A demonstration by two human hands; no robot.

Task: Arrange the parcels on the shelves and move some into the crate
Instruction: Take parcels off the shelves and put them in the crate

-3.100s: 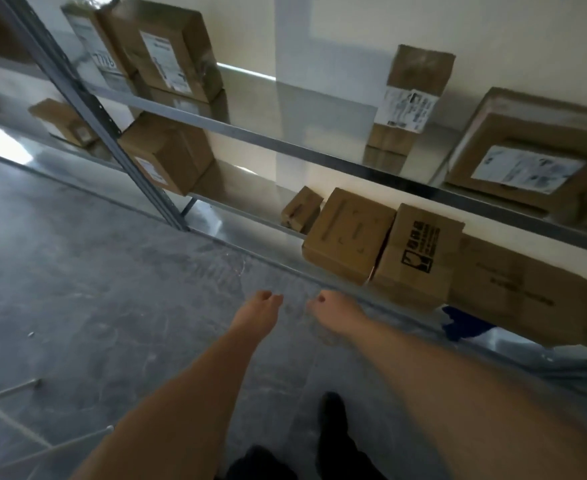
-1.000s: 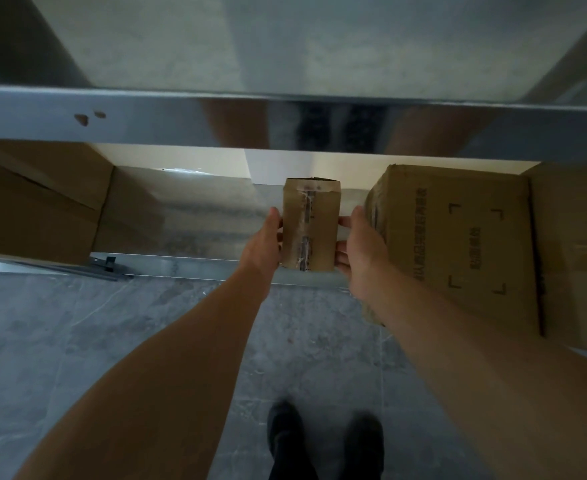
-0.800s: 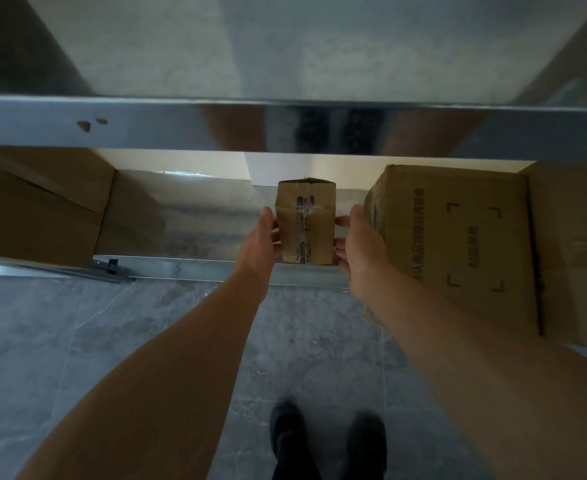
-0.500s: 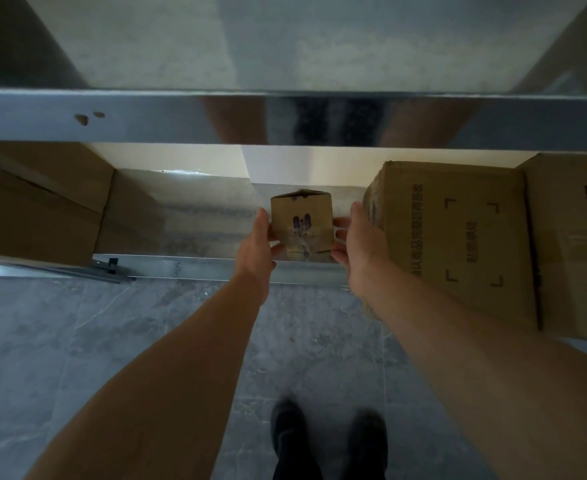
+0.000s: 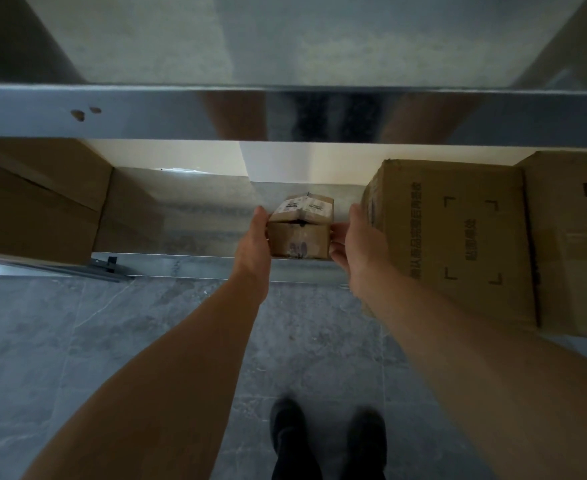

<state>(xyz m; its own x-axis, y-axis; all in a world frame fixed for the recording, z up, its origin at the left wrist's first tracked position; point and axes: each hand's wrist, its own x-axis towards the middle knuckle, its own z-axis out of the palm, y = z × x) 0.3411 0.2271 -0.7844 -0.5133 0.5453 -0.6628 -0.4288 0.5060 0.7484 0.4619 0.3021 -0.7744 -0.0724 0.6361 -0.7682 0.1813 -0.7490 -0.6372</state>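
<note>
A small cardboard parcel [image 5: 300, 237] with a white label on its top face sits on the lower metal shelf [image 5: 188, 216], near the front rim. My left hand [image 5: 254, 240] holds its left side, thumb along the upper edge. My right hand [image 5: 361, 247] holds the right side with curled fingers. The parcel lies low and level between both hands. No crate is in view.
A large printed carton [image 5: 458, 237] stands just right of my right hand, with another carton [image 5: 576, 244] beyond it. A big box [image 5: 32, 202] fills the shelf's left end. The upper shelf's metal beam [image 5: 146, 112] crosses overhead. My feet [image 5: 326, 441] stand on grey floor tiles.
Both hands have tipped the small parcel from upright, taped face toward me, down onto the shelf, so its labelled face now points up. It also moved slightly further in.
</note>
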